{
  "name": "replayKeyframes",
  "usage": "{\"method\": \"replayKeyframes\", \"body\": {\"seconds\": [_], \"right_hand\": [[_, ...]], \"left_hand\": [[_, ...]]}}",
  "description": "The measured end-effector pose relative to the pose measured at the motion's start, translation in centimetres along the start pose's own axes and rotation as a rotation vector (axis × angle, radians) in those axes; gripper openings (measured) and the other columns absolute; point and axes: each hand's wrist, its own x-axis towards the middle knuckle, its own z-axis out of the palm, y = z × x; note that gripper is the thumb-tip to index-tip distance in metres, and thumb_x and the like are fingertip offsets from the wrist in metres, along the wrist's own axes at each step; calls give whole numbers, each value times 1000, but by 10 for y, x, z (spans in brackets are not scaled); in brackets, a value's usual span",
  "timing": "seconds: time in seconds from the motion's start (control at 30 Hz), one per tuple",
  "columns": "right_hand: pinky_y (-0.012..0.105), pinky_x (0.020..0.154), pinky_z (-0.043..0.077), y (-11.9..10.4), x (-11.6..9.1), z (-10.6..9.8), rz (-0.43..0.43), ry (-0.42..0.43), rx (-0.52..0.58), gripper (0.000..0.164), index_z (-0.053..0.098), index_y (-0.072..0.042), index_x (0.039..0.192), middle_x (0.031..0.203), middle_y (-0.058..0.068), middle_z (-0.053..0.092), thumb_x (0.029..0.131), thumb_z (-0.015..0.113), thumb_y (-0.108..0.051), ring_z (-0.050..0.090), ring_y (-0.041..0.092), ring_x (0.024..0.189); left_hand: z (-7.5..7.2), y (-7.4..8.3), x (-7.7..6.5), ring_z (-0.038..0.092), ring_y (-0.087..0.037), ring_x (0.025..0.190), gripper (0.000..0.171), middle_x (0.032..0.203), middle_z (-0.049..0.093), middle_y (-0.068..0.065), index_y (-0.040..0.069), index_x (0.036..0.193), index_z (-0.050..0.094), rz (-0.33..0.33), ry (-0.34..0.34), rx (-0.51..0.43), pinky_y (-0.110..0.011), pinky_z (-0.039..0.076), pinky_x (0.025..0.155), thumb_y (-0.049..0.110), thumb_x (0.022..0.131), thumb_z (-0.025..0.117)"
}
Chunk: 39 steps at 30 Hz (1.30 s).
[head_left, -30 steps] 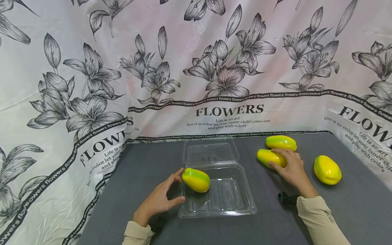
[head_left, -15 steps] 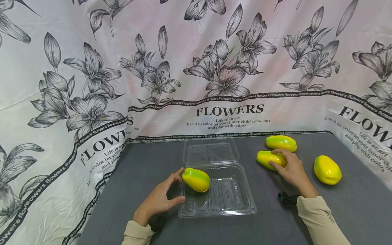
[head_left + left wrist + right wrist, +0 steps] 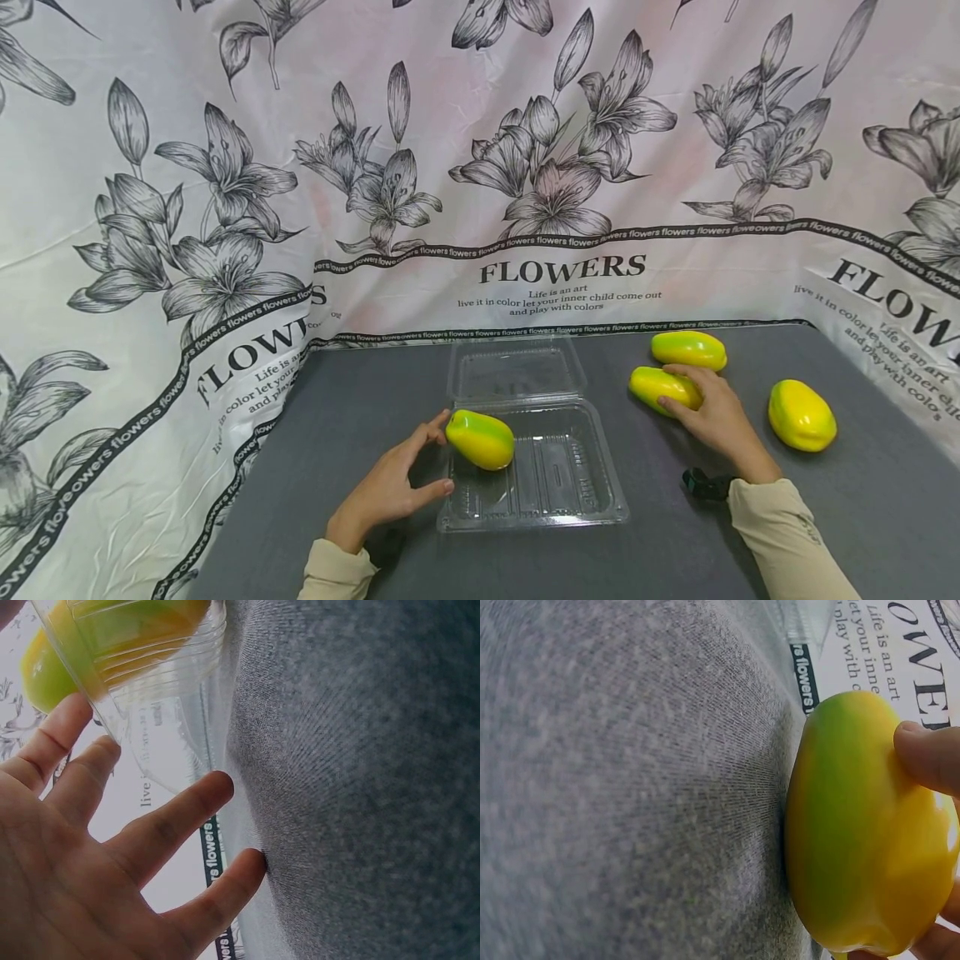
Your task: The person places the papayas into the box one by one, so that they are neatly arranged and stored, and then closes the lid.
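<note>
My right hand [image 3: 716,417] grips a yellow-green papaya [image 3: 654,388] on the grey table, thumb on the near side and fingers over the far side. In the right wrist view the thumb presses on this papaya [image 3: 855,825], whose underside meets the cloth. My left hand [image 3: 393,483], fingers spread, is at the left edge of a clear plastic clamshell box [image 3: 585,508]; in the left wrist view two fingertips touch its wall. Another papaya [image 3: 482,442] lies in the box's left part, close to the left index fingertip. The box's lid [image 3: 517,372] is folded back.
Just behind the gripped papaya lies a third papaya [image 3: 688,350]. One more yellow papaya [image 3: 802,417] rests to the right of my right hand. A flower-printed curtain [image 3: 562,283] closes off the back and sides of the grey table [image 3: 322,400].
The papaya in my right hand has shifted very slightly. My left hand, the box and the other papayas stay as they were.
</note>
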Motion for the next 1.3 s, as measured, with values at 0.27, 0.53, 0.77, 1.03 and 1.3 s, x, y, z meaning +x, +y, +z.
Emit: {"method": "replayKeyframes", "body": {"seconds": [0.27,0.53,0.77,1.03,1.3], "right_hand": [[67,92,39,2,1,0,-20,-1,-10,48,60,2,130,129,33,59,90,78,-15,53,53,116],[69,95,37,2,1,0,-12,-5,-4,49,60,1,131,131,33,58,89,79,-16,51,54,119],[69,94,38,0,2,0,-24,13,10,50,60,1,132,131,32,58,88,79,-15,51,54,119],[68,93,39,-5,3,0,-24,23,24,51,60,0,132,131,32,58,88,80,-14,51,53,119],[65,91,41,-12,3,-2,-26,25,34,51,61,0,133,131,31,58,87,80,-13,52,51,119]], "left_hand": [[1,-2,-1,38,-31,151,53,166,33,11,32,132,49,49,17,2,-66,35,116,36,88,78],[1,-2,-2,38,-33,151,53,166,35,8,23,131,51,58,21,-4,-67,35,116,36,88,78],[1,-3,-2,38,-33,151,48,168,30,6,19,125,52,73,22,-4,-66,36,115,35,87,78],[1,-3,-2,39,-32,150,49,168,30,7,20,124,51,71,24,6,-64,37,115,36,87,79],[1,-3,-2,38,-32,151,48,168,29,9,22,124,51,59,20,4,-65,36,115,36,87,79]]}}
